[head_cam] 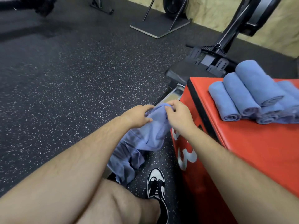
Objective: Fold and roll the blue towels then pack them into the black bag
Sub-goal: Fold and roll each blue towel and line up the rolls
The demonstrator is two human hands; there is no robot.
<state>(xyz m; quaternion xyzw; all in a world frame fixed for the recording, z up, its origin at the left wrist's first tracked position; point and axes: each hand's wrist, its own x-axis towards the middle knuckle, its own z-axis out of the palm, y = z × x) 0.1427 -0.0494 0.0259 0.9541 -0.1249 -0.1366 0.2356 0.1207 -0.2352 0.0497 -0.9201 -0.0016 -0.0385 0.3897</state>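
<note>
A loose, crumpled blue towel [142, 139] hangs in front of me over the dark floor. My left hand [137, 116] and my right hand [178, 115] both pinch its top edge, close together. Several rolled blue towels [246, 94] lie stacked on top of the red box [258, 139] to my right. No black bag is in view.
The red padded box bears white numerals on its side. A rowing machine [210, 62] stands behind it. A black equipment stand [160, 28] sits at the far wall. My black-and-white shoe [156, 183] rests on the speckled rubber floor [64, 86].
</note>
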